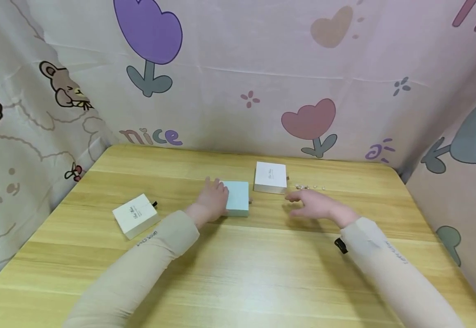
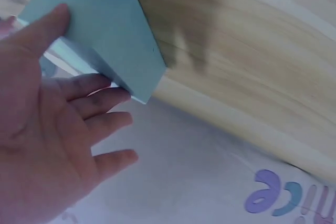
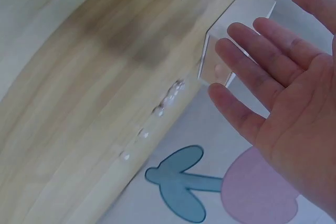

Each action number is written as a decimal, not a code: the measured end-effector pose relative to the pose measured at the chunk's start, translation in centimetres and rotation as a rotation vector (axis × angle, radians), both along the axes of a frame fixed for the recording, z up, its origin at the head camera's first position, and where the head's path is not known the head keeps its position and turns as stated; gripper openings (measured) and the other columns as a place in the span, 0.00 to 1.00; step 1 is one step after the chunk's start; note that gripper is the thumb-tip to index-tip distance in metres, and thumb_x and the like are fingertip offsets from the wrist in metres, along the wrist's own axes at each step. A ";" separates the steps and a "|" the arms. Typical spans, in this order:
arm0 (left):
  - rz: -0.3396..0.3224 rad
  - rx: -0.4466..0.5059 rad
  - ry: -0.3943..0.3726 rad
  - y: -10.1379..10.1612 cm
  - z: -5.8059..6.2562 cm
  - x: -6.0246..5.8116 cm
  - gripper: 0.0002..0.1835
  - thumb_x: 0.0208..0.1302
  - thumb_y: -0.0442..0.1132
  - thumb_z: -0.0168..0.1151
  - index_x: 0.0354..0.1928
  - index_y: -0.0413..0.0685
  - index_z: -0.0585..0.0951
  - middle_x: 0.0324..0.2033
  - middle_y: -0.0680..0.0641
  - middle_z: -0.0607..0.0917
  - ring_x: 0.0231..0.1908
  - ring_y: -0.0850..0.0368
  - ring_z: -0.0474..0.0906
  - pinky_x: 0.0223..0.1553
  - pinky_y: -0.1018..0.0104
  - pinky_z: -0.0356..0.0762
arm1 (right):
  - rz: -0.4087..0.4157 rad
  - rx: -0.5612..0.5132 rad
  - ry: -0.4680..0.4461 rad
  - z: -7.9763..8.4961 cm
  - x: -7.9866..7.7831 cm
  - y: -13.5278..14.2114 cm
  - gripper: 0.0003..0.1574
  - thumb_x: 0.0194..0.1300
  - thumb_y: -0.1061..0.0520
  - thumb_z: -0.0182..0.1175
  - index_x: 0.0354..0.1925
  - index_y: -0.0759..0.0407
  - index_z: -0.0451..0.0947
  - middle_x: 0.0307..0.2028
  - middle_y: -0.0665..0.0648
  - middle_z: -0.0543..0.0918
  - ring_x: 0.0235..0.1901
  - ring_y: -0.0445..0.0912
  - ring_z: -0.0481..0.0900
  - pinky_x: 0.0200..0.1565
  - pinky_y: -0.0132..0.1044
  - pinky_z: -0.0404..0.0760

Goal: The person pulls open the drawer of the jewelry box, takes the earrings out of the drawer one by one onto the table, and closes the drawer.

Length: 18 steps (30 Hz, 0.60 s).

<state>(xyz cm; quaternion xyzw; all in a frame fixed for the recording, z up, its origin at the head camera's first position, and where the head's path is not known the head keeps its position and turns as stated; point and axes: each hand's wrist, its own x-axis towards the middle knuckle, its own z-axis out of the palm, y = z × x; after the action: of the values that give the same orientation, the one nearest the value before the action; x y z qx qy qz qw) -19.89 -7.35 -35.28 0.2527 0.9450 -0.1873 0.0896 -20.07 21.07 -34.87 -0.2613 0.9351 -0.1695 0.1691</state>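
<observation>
My left hand (image 1: pixel 212 200) is at the left end of a small light blue box (image 1: pixel 238 199) on the table. In the left wrist view its thumb (image 2: pixel 55 22) lies against one face of the box, and fingertips touch the opposite edge. A short tab sticks out of the box's right side. My right hand (image 1: pixel 313 205) hovers with loosely extended fingers, holding nothing. Just beyond it are a white box (image 1: pixel 271 175) with printed lettering and a line of small shiny pieces (image 3: pixel 158 110), too small to identify exactly.
A cream box (image 1: pixel 135 215) with lettering and a black tab sits at the left of the wooden table (image 1: pixel 254 273). Patterned cloth (image 1: pixel 221 59) hangs along the back and both sides. A small black object (image 1: pixel 340 245) is by the right sleeve.
</observation>
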 end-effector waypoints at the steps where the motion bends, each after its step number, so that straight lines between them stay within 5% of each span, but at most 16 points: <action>1: 0.007 -0.006 0.008 -0.2 0.0 -0.3 0.37 0.64 0.57 0.53 0.66 0.36 0.64 0.66 0.37 0.66 0.69 0.42 0.55 0.69 0.42 0.48 | -0.004 0.002 0.004 0.0 0.0 0.2 0.33 0.61 0.53 0.60 0.60 0.70 0.68 0.57 0.68 0.76 0.58 0.61 0.72 0.60 0.55 0.69; 10: 0.029 0.065 0.145 0.1 -1.0 -3.5 0.20 0.66 0.42 0.56 0.57 0.40 0.74 0.57 0.41 0.77 0.64 0.43 0.66 0.69 0.43 0.49 | -0.009 0.004 0.019 -0.5 -0.1 1.3 0.31 0.61 0.54 0.60 0.59 0.69 0.70 0.54 0.66 0.79 0.56 0.60 0.74 0.60 0.54 0.69; 18: 0.075 0.168 0.195 0.7 -2.0 -5.2 0.17 0.64 0.32 0.56 0.55 0.41 0.75 0.53 0.42 0.80 0.62 0.44 0.69 0.70 0.44 0.47 | -0.014 0.002 0.031 -0.5 -0.1 1.8 0.30 0.60 0.55 0.61 0.57 0.69 0.71 0.52 0.66 0.79 0.55 0.59 0.76 0.59 0.53 0.70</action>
<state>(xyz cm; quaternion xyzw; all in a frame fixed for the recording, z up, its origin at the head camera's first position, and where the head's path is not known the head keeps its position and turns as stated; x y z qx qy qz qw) -25.05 -6.64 -37.29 0.2043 0.9704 -0.1277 -0.0170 -20.19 22.82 -35.38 -0.2572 0.9396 -0.1655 0.1535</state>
